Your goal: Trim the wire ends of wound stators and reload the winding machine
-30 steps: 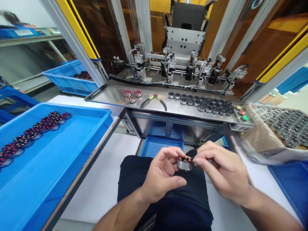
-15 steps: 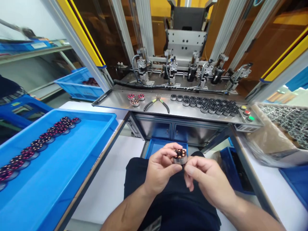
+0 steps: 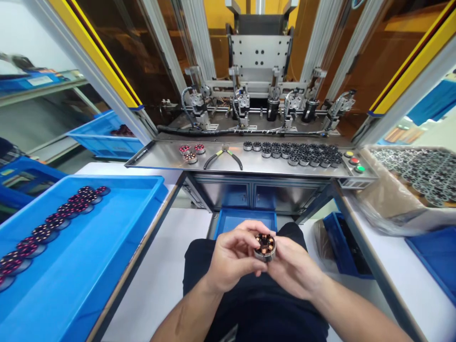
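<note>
Over my lap, a round motor stator [image 3: 265, 248] with copper windings, a black top and a metal rim faces upward. My left hand [image 3: 231, 256] grips its left side, thumb in front and fingers curled over the back. Against the right side lies my right hand [image 3: 297, 266], its thumb along the rim and its other fingers under the stator, mostly hidden. On the metal ledge beyond are a few reddish and copper-wound stators [image 3: 190, 157], a pair of pliers [image 3: 224, 153] with dark handles, and a cluster of black-topped stators [image 3: 301, 154].
At the left stands a blue tray [image 3: 107, 247] holding a row of wound stators [image 3: 53, 221]. A machine [image 3: 261, 57] with clamps rises behind the ledge. Push buttons [image 3: 354, 161] sit at the ledge's right end, beside a box of metal cores [image 3: 409, 175]. Below is a blue bin [image 3: 245, 221].
My right hand has turned and moved in against the stator, with fingers now beneath it. The stator tilts more toward me. The view has shifted slightly to the right.
</note>
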{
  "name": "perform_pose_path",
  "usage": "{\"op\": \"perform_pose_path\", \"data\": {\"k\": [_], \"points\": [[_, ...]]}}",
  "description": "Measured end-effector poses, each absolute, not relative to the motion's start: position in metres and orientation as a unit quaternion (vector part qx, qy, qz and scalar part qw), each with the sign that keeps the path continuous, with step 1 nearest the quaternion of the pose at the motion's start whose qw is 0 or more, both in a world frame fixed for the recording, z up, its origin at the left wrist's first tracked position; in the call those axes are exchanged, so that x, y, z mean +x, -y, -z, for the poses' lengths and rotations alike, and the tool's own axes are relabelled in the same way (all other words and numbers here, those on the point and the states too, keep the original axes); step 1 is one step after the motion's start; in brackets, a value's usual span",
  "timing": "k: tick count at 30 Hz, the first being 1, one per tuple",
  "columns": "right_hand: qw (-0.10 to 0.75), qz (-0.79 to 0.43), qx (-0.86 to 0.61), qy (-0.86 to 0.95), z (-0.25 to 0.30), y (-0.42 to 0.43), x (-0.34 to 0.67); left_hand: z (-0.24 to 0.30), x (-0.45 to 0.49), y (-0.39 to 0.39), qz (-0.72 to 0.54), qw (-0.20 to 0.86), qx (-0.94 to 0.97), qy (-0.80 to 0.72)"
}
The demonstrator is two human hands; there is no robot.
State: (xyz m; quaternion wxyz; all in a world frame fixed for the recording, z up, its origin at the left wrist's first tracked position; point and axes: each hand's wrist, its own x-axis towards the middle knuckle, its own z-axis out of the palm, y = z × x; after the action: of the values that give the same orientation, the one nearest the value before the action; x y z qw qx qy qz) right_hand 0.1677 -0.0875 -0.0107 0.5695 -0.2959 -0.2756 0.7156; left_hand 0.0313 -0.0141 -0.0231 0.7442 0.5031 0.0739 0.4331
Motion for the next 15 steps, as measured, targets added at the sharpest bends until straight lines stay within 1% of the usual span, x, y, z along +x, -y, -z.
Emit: {"op": "perform_pose_path", "data": {"k": [2,3,4,6,8,9,10,12,15], "points": [[0.584,-0.681,-0.316,0.309,0.013,0.087,0.168,0.022,0.028,0.012,-0.453,0.711,0.531,-0.08],[0.603,-0.634,-0.34,0.346,0.015,0.088,0.17,0.021,0.026,0.01,-0.474,0.682,0.547,-0.106],[0.626,-0.56,-0.372,0.396,0.016,0.088,0.172,0.019,0.024,0.01,-0.49,0.647,0.567,-0.143],[0.653,-0.358,-0.436,0.505,0.019,0.09,0.178,0.015,0.02,0.011,-0.482,0.588,0.615,-0.209],[0.628,-0.18,-0.472,0.592,0.02,0.092,0.182,0.012,0.017,0.015,-0.436,0.559,0.664,-0.238],[0.609,-0.123,-0.478,0.621,0.02,0.093,0.183,0.01,0.018,0.018,-0.416,0.554,0.68,-0.24],[0.592,-0.087,-0.479,0.642,0.019,0.094,0.184,0.009,0.018,0.02,-0.404,0.552,0.689,-0.24],[0.571,-0.06,-0.474,0.668,0.017,0.096,0.186,0.008,0.021,0.023,-0.403,0.544,0.696,-0.238],[0.561,-0.108,-0.457,0.682,0.011,0.099,0.191,0.008,0.025,0.022,-0.416,0.521,0.712,-0.223]]}}
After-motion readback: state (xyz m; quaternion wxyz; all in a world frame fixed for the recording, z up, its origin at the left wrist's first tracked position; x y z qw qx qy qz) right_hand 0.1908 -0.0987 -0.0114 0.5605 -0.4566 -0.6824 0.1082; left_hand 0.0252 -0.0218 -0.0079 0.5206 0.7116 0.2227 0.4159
